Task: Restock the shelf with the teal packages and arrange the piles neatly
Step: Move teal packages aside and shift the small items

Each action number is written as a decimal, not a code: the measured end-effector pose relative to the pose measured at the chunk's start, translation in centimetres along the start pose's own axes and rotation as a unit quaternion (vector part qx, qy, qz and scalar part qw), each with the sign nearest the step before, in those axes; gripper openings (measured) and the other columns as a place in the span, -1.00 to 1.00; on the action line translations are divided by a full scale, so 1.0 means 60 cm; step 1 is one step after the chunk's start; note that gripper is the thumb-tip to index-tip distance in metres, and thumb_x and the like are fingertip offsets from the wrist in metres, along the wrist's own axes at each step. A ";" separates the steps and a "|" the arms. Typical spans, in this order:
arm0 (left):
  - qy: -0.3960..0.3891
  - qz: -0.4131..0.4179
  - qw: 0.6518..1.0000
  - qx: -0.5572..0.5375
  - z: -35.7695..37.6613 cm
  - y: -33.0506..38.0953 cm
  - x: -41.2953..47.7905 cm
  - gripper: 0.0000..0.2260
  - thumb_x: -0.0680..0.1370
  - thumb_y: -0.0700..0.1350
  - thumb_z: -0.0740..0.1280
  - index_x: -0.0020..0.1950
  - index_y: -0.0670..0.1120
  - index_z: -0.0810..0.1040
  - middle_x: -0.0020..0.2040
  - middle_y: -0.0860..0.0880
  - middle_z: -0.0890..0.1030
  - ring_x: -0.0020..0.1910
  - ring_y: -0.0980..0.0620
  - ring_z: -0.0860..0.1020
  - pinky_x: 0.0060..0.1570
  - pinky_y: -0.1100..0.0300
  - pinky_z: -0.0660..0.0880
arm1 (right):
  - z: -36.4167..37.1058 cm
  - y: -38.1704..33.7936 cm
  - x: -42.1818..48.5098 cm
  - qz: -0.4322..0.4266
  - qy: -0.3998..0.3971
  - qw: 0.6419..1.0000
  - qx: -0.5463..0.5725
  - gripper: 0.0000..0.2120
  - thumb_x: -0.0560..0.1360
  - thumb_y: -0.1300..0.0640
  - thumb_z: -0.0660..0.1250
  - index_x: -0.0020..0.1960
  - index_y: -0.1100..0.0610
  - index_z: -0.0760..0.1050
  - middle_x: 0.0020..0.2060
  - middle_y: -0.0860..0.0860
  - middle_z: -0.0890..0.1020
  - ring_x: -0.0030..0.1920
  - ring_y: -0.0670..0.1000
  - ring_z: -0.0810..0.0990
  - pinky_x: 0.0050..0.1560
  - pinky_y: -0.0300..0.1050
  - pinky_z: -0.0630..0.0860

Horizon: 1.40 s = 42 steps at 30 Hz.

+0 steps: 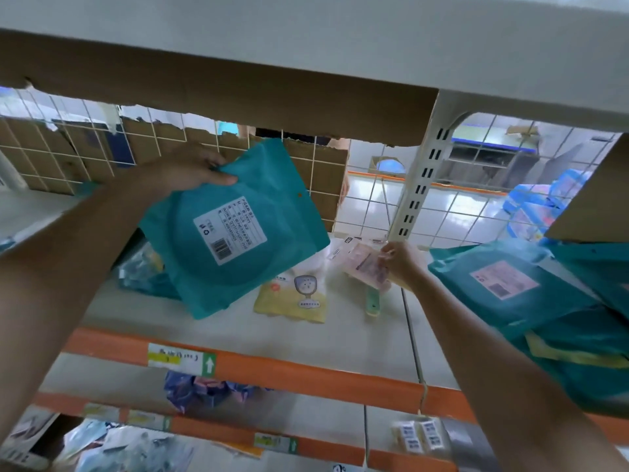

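Restocking appears unfinished: left grip [190,172] clasps a teal package [272,185] above the shelf [238,338], right grip [398,264] pinches a pink packet [366,264] on it; the shelf's right-hand teal pile [544,321] lies untidy.

Two hands [190,172] [398,262], at least three teal packages [235,229] [503,284] [595,267], one yellow pouch [292,298], one pink packet [366,264].

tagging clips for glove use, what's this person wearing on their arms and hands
Nothing worn shows. Both forearms are bare to the frame edge, with no sleeves in view. The left hand and the right hand have no gloves, and no watch, bracelet or ring is visible, though the fingers' far sides are hidden.
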<state>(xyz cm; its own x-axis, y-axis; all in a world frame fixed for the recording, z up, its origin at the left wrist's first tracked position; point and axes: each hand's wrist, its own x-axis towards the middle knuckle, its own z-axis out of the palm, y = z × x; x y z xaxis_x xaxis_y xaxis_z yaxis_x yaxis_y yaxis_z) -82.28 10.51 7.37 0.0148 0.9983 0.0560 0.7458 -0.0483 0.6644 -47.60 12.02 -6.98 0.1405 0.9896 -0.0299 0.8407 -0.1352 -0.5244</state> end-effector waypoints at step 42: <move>0.012 0.085 0.996 0.032 -0.316 -0.361 -0.086 -0.84 0.43 -0.16 0.45 -0.04 -0.01 0.56 0.10 -0.26 0.49 0.05 -0.20 0.51 -0.09 0.16 0.39 | 0.146 -0.463 -0.202 -0.201 0.052 0.963 -0.175 -0.41 0.54 -0.01 0.26 0.50 0.03 0.14 0.48 0.06 0.22 0.49 0.10 0.10 0.45 0.02 0.00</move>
<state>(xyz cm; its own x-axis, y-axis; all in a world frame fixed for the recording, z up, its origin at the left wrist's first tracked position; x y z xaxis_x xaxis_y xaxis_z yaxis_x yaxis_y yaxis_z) -111.15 5.79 6.82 0.1300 0.9747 0.1821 0.7750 -0.2144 0.5944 -77.20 4.21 0.50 -0.1957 0.9579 0.2101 0.9603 0.2306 -0.1568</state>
